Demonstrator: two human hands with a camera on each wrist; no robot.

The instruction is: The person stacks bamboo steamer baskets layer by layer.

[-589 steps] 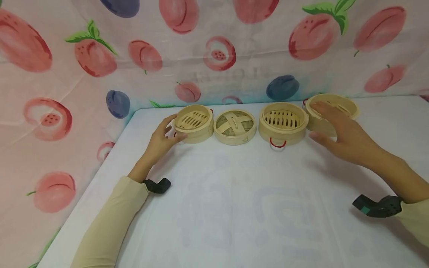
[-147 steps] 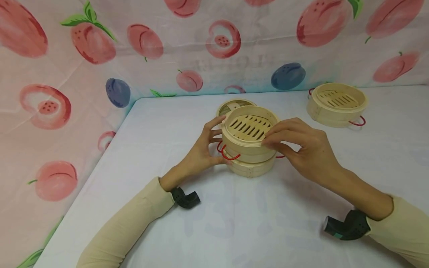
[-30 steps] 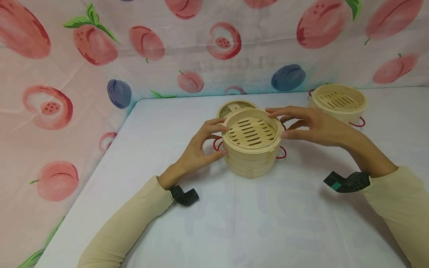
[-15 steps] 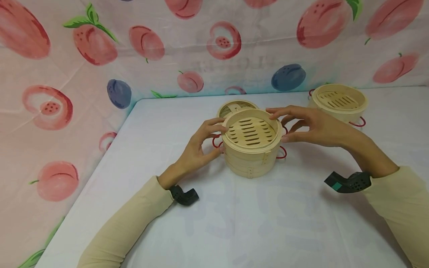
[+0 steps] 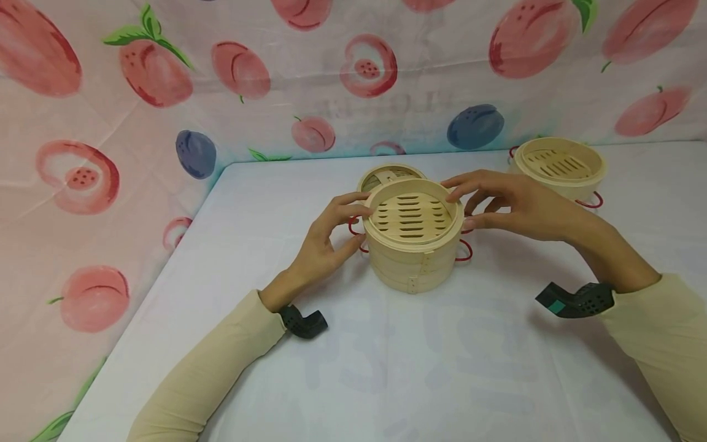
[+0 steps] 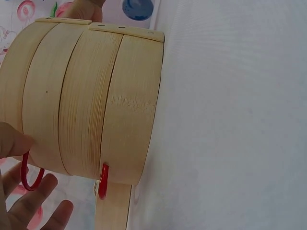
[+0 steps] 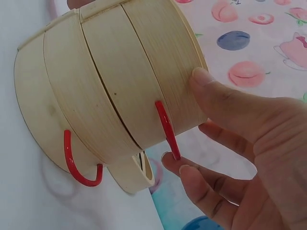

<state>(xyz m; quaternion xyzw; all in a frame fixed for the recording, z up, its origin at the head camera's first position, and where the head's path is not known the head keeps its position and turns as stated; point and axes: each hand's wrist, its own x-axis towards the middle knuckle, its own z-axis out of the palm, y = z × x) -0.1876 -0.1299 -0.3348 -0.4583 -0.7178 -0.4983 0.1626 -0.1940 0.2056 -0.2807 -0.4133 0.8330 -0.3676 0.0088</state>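
Note:
Two round bamboo steamer baskets are stacked on the table, the upper basket (image 5: 411, 245) sitting level on the lower basket (image 5: 386, 279). A slatted base shows inside the upper one. My left hand (image 5: 323, 239) holds its left side, thumb on the outer wall beside a red handle (image 6: 25, 175). From the right, my right hand (image 5: 513, 205) grips the rim, with the thumb (image 7: 211, 88) on the wall and other fingers near a red handle (image 7: 167, 127). Both red handles of the lower basket show close below the upper ones. The stack hides part of a woven bamboo lid (image 5: 389, 172) behind it.
Another bamboo steamer basket (image 5: 560, 162) with red handles stands at the back right, partly behind my right hand. A white cloth (image 5: 420, 368) covers the table. Behind hangs a curtain (image 5: 409, 80) printed with peaches and plums.
Over the last second the upper basket has turned slightly clockwise, its front seam shifting left and its left handle moving back. Since the older frames, the two baskets have been stacked and seated.

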